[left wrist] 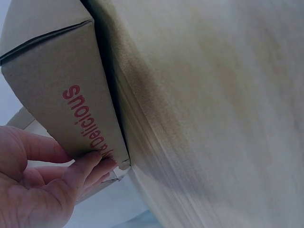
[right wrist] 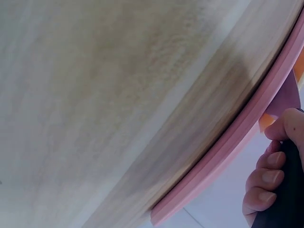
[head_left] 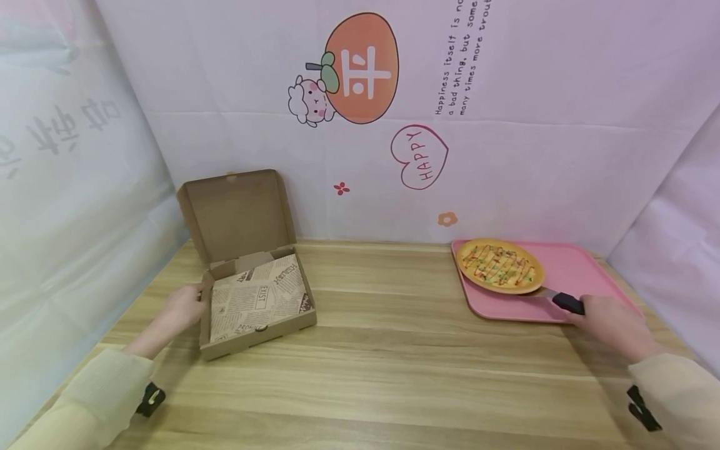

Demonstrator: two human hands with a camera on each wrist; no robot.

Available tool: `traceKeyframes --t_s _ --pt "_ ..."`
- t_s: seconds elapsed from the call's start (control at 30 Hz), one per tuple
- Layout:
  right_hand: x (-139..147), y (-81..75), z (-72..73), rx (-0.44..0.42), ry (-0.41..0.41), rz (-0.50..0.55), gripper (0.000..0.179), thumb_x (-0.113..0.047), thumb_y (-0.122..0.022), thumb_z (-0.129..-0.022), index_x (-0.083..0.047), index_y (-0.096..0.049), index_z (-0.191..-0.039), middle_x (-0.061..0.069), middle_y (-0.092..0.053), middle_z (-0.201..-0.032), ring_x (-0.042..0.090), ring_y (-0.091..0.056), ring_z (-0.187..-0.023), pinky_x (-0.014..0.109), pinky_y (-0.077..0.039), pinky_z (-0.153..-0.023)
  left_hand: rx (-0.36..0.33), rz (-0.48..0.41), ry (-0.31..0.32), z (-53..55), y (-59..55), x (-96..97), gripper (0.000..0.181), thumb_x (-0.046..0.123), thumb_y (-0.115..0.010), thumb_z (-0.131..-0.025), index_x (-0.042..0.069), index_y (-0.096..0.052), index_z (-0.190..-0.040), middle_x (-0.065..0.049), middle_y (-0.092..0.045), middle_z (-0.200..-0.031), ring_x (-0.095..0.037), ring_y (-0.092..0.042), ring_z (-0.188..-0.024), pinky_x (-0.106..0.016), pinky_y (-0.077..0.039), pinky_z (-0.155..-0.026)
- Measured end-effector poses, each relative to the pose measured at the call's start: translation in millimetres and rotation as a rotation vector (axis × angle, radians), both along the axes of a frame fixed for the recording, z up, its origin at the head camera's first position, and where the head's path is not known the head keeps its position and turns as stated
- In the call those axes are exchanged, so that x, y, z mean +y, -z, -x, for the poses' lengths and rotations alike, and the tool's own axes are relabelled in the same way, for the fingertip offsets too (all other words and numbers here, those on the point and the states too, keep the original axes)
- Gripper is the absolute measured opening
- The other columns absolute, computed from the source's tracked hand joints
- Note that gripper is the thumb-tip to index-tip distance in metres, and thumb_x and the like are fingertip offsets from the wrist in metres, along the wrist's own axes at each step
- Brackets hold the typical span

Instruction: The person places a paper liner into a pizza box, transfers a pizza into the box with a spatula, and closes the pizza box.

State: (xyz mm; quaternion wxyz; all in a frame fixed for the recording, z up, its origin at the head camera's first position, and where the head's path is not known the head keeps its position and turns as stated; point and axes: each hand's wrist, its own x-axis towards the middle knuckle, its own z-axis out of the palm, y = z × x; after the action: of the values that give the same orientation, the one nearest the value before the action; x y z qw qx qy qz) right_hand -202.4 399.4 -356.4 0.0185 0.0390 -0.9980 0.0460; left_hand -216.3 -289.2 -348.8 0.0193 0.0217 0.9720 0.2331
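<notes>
On the left stands an open cardboard pizza box (head_left: pixel 259 337), its lid (head_left: pixel 239 215) raised upright at the back. Newsprint-patterned paper (head_left: pixel 255 300) lines its base. My left hand (head_left: pixel 182 309) holds the box's left wall; in the left wrist view, the fingers (left wrist: pixel 90 168) pinch that wall near red lettering. At the right, my right hand (head_left: pixel 613 322) grips the black handle (head_left: pixel 568 303) of a pizza spatula. Its metal blade goes under a round pizza (head_left: pixel 500 265) with sauce stripes, over the left part of a pink tray (head_left: pixel 582 275). Whether the pizza touches the tray, I cannot tell.
The wooden table (head_left: pixel 382 350) extends between box and tray. A white printed cloth (head_left: pixel 506 169) hangs behind the table's back edge, with more cloth at both sides.
</notes>
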Motion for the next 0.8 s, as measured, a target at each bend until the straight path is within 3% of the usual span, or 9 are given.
traceKeyframes --t_s 0.1,0.3,0.53,0.8 --pt "-0.5 0.2 -1.4 0.004 0.017 0.025 0.044 -0.043 -0.052 -0.088 -0.006 -0.047 -0.067 0.003 -0.046 -0.058 0.019 -0.044 -0.053 0.036 -0.037 -0.048 0.003 0.006 0.000 0.3 0.3 -0.2 0.047 0.000 -0.037 -0.085 -0.026 -0.031 -0.123 -0.045 -0.032 -0.123 -0.033 -0.051 -0.075 -0.031 -0.040 -0.053" --pt "-1.5 2.0 -3.6 0.028 0.024 0.044 0.048 -0.049 -0.050 -0.087 -0.006 -0.047 -0.065 0.002 -0.045 -0.056 0.018 -0.042 -0.051 0.033 -0.034 -0.046 -0.005 -0.009 -0.006 0.7 1.4 -0.1 0.047 0.002 -0.036 -0.086 -0.026 -0.030 -0.124 -0.046 -0.032 -0.123 -0.018 -0.041 -0.052 -0.029 -0.039 -0.048" --pt "0.9 3.5 -7.0 0.067 0.030 0.037 0.049 -0.049 -0.052 -0.087 -0.006 -0.047 -0.064 0.002 -0.045 -0.055 0.018 -0.043 -0.050 0.036 -0.035 -0.045 0.010 -0.004 0.004 1.3 1.4 -0.2 0.046 0.000 -0.037 -0.085 -0.028 -0.031 -0.122 -0.046 -0.032 -0.122 -0.033 -0.052 -0.076 -0.030 -0.039 -0.052" --pt "1.3 3.0 -9.3 0.082 0.021 0.046 0.048 -0.048 -0.053 -0.087 -0.007 -0.048 -0.064 0.001 -0.044 -0.055 0.018 -0.042 -0.051 0.033 -0.032 -0.047 0.010 -0.027 -0.005 -0.3 3.3 0.4 0.047 0.000 -0.037 -0.086 -0.027 -0.030 -0.123 -0.047 -0.032 -0.121 -0.012 -0.037 -0.045 -0.023 -0.037 -0.043"
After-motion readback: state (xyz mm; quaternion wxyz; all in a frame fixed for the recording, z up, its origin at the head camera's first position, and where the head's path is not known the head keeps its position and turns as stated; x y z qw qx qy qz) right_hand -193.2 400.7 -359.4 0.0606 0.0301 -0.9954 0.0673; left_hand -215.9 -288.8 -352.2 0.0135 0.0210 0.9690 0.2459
